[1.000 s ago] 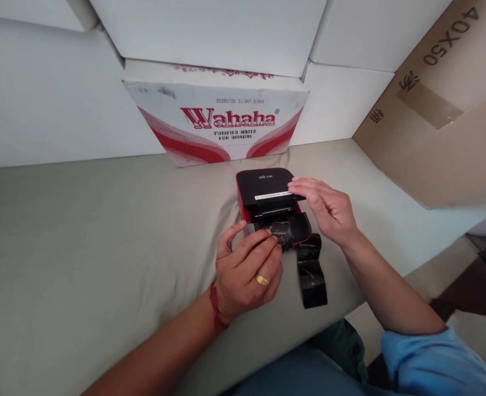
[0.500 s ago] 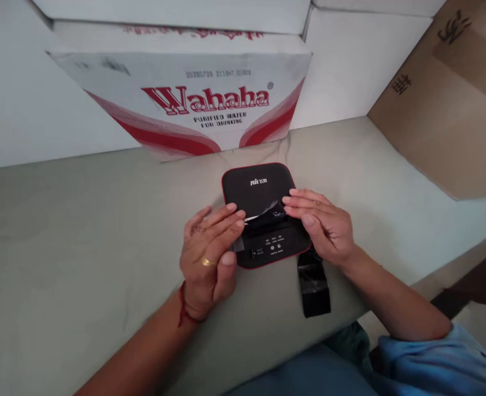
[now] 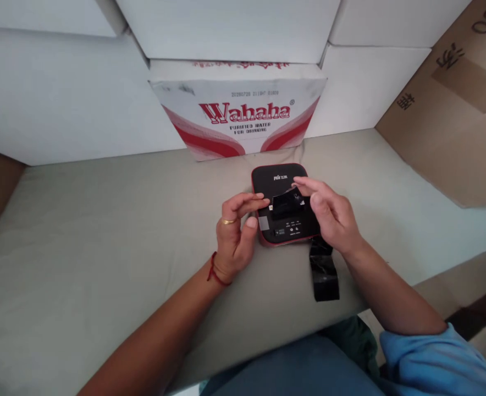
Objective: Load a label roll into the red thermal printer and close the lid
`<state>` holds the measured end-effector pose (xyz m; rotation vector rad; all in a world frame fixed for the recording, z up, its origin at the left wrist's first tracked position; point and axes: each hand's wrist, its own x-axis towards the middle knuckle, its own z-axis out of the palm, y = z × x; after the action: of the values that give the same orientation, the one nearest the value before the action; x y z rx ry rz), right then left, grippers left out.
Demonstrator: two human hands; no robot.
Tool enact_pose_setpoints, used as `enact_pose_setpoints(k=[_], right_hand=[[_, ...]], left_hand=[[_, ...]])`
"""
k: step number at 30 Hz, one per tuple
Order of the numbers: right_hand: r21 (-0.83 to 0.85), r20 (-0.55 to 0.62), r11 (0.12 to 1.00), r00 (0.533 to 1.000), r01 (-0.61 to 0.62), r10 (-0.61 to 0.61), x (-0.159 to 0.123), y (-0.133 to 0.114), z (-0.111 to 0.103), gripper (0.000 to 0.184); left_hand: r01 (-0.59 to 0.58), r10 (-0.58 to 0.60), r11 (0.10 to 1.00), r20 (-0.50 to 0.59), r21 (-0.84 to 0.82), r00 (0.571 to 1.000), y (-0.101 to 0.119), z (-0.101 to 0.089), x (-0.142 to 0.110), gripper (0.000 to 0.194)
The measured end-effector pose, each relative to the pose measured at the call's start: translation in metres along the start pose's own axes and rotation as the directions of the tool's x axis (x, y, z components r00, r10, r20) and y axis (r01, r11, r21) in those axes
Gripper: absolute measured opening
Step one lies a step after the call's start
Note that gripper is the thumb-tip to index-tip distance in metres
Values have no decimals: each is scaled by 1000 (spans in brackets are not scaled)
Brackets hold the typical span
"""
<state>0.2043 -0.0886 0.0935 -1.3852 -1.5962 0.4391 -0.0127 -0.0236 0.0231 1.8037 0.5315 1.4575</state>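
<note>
A small black printer (image 3: 266, 179) with a red rim lies on the covered table, its lid down. From the slot across its middle a glossy black strip (image 3: 287, 200) sticks up. My left hand (image 3: 239, 228) is at the printer's left side, fingers stretched out and tips by the lid's front edge. On the other side my right hand (image 3: 334, 212) has its fingers extended over the lid's right part, hiding that corner. Neither hand grips anything. A second, creased black strip (image 3: 324, 269) lies on the cloth below the printer's right end.
Behind the printer stands a Wahaha water carton (image 3: 243, 115) with white boxes (image 3: 235, 30) stacked around and above it. A large brown carton (image 3: 453, 126) leans at the right. The grey-green cloth (image 3: 136, 231) covers the tabletop, whose front edge is near my lap.
The printer's lid, raised a second ago, is now down, with the black strip coming out of its slot. My left hand moved off the front to the left side; my right hand stayed on the right.
</note>
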Motion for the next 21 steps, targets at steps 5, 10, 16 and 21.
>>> enact_pose_setpoints(k=[5,10,16,21], right_hand=[[-48,104,972,969,229,-224,-15,-3,-1,42],[-119,95,932,938,342,-332,-38,16,-2,41],[-225,-77,915,931,334,-358,-53,17,3,41],[-261,-111,891,906,371,-410,-51,14,2,38]], left_hand=[[160,-166,982,-58,-103,984,-8,2,2,47],[389,-373,891,110,-235,921,-27,0,-2,89],[495,-424,802,265,-334,866,-23,-3,0,107],[518,-437,792,292,-322,851,-26,-5,2,114]])
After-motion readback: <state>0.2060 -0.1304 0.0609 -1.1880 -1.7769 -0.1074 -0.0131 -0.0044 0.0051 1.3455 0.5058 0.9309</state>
